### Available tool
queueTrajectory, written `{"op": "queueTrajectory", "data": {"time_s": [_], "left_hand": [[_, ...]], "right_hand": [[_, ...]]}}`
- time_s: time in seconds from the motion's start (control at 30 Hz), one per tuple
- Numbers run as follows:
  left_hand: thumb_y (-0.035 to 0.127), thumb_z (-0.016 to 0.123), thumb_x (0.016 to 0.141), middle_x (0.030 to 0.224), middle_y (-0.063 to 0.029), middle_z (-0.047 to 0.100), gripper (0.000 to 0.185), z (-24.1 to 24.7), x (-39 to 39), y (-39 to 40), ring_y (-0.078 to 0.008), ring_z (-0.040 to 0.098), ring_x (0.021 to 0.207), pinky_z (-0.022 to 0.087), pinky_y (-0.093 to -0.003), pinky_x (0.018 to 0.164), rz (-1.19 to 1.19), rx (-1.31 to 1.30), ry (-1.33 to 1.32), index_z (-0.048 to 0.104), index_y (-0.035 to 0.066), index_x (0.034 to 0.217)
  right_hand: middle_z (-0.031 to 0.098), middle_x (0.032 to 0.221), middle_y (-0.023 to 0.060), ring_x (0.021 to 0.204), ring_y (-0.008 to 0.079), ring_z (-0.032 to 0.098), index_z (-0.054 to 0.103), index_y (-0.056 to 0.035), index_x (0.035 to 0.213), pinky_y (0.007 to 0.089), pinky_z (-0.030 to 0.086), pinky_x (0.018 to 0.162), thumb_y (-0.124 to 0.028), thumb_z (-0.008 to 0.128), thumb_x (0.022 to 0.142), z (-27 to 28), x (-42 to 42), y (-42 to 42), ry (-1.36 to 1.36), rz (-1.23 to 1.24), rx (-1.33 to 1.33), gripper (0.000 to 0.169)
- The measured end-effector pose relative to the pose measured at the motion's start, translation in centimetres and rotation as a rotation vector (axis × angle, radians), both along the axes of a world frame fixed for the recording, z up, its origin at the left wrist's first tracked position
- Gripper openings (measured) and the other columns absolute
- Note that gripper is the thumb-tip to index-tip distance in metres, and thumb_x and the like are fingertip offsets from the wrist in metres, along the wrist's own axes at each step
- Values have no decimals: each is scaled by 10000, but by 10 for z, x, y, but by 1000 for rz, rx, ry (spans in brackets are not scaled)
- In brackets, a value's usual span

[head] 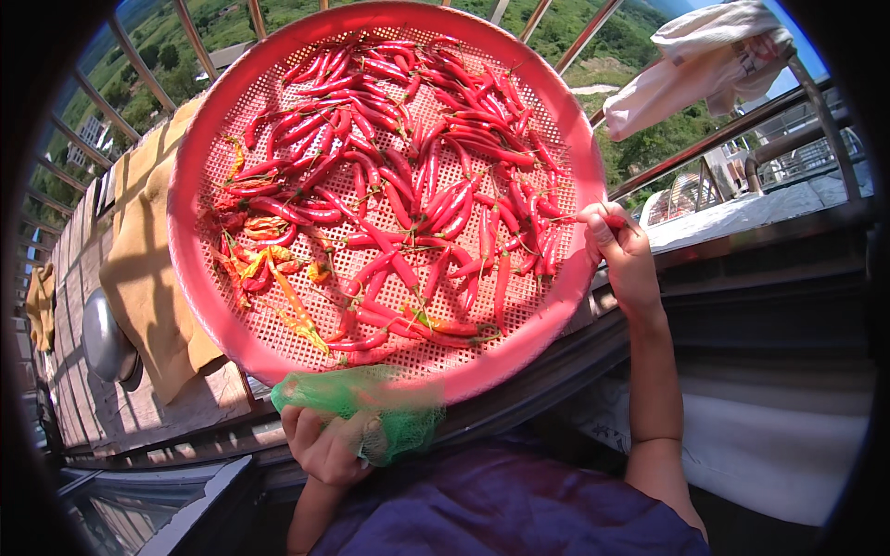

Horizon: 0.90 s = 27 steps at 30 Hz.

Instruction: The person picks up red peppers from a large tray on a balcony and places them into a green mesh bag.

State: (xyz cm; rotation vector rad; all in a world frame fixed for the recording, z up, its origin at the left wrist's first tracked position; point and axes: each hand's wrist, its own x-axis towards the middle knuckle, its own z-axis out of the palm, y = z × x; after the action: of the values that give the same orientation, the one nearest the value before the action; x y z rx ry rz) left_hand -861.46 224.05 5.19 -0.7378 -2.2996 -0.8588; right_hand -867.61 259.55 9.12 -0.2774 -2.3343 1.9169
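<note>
A large round red plastic sieve basket point(201, 278) lies before me, with many red chili peppers point(431, 167) spread over its mesh bottom. Some at its left side look shrivelled, and a few are orange or yellow. At the basket's right rim, my right hand point(619, 243) pinches a small red chili pepper point(615, 221) between thumb and fingers. My left hand point(327, 445) grips a green mesh bag point(410, 424) at the near rim, and the bag lies partly over that rim. What the bag holds is hard to tell.
Metal railing bars point(142, 66) stand beyond the basket. Tan cloth point(149, 278) and a rounded metal lid or bowl point(108, 337) lie on the ledge at left. A pale cloth point(695, 69) hangs over the railing at upper right. An open window frame point(195, 507) is at lower left.
</note>
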Motion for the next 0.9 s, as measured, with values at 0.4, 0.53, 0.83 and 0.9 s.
{"op": "queueTrajectory", "data": {"time_s": [0.4, 0.53, 0.83, 0.9], "left_hand": [[205, 669, 674, 754, -81, 650, 184, -3, -2, 0, -252, 575, 688, 401, -369, 658, -9, 9, -25, 663, 62, 790], [205, 667, 675, 745, -76, 647, 181, -4, -2, 0, -244, 570, 674, 393, -356, 640, -5, 12, -30, 661, 63, 787], [216, 664, 672, 722, -60, 638, 193, -4, -4, 1, -234, 552, 639, 384, -351, 623, 3, -1, -11, 659, 62, 788], [225, 667, 665, 711, -56, 632, 204, -5, -3, 0, -231, 541, 627, 382, -351, 620, 0, -10, -14, 659, 63, 788]], "right_hand": [[580, 625, 95, 571, 187, 558, 627, -29, 861, 321, 432, 555, -215, 656, 826, 4, -16, -23, -120, 39, 936, 192], [621, 686, 139, 635, 279, 614, 640, -40, 850, 371, 470, 595, -249, 693, 790, -16, -21, -20, 0, 138, 1054, 223], [580, 636, 160, 603, 283, 610, 609, -38, 835, 377, 462, 583, -155, 618, 825, 5, -32, -22, -76, -135, 835, 118], [522, 585, 47, 547, 131, 506, 577, -33, 785, 291, 402, 546, -143, 589, 846, 1, -29, -10, -37, -124, 585, 126]]}}
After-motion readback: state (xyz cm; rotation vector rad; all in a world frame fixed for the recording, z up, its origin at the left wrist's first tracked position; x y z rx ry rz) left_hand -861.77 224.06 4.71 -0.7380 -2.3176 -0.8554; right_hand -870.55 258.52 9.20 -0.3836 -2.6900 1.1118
